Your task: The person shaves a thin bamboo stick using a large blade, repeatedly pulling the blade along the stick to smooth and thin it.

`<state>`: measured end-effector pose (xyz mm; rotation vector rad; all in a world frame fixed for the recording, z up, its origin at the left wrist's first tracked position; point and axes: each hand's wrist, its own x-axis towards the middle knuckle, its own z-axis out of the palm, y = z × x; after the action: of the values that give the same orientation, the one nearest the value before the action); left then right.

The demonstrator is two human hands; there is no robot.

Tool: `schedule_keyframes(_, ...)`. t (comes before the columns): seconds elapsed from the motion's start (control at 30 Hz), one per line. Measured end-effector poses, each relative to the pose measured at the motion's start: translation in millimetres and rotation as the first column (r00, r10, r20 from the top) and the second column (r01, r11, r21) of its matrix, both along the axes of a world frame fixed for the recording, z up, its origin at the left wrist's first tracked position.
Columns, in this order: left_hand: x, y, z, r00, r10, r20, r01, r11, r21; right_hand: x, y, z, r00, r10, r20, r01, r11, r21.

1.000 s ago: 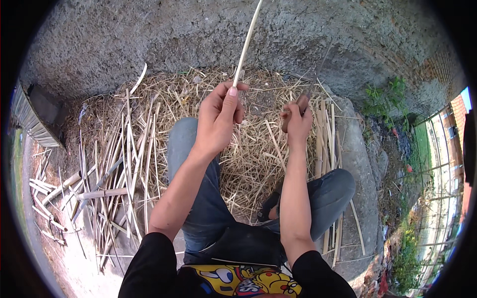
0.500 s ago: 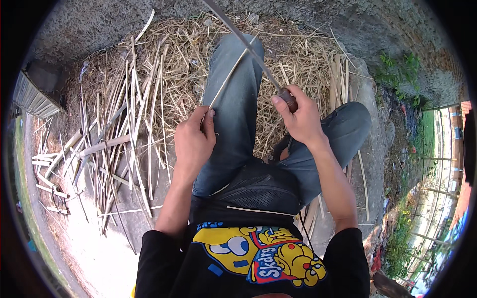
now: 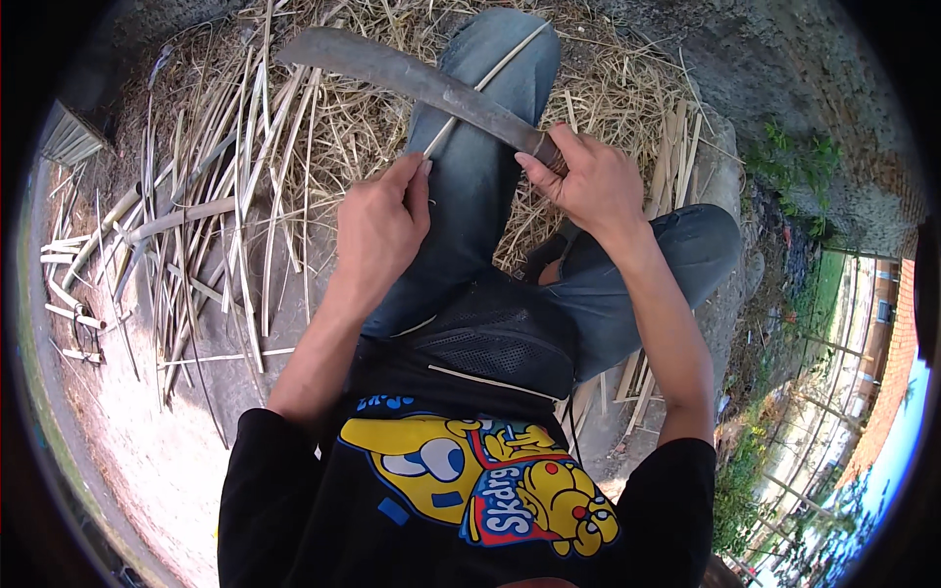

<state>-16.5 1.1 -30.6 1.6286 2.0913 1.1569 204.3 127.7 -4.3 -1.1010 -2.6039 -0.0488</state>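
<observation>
My left hand [image 3: 382, 220] pinches the near end of a thin, pale bamboo strip [image 3: 512, 59]. The strip slants up and away over my raised knee in blue jeans [image 3: 470, 171]. In my right hand [image 3: 598, 191] is the brown handle of a machete [image 3: 382, 67], fingers wrapped round it. Its long dark blade points to the left and crosses over the strip at mid-length, hiding a short piece of it. Whether blade and strip touch, I cannot tell.
Many split bamboo strips [image 3: 245, 176] lie heaped at the left, with thicker pieces [image 3: 181, 218] among them. Thin shavings [image 3: 363, 122] cover the ground ahead. Flat slats [image 3: 671, 157] lie at the right, near a rough wall [image 3: 784, 88]. Another thin strip [image 3: 500, 382] rests across my lap.
The machete has swung round: its blade, earlier narrow and pointing up, now shows its broad side and points left. My left hand still grips the strip. The whole view has shifted slightly.
</observation>
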Motion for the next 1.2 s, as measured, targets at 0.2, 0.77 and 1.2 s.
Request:
schedule_keyframes(0.2, 3.8, 2.0, 4.0, 0.996, -0.074, -0.050, 0.077, 0.995, 0.059, -9.3, 40.7, 18.3, 0.980, -0.190, -0.052, 0.176, 0.964, -0.197)
schedule_keyframes(0.77, 6.4, -3.3, -8.6, 0.998, -0.042, -0.038, 0.044, 0.998, 0.042, 2.8, 24.3, 11.8, 0.994, -0.033, -0.103, 0.008, 0.972, -0.236)
schedule_keyframes(1.2, 8.1, 2.0, -12.2, 0.989, -0.065, -0.132, 0.079, 0.992, 0.100, -6.0, 22.5, 5.7, 0.996, 0.002, -0.086, -0.015, 0.990, -0.144)
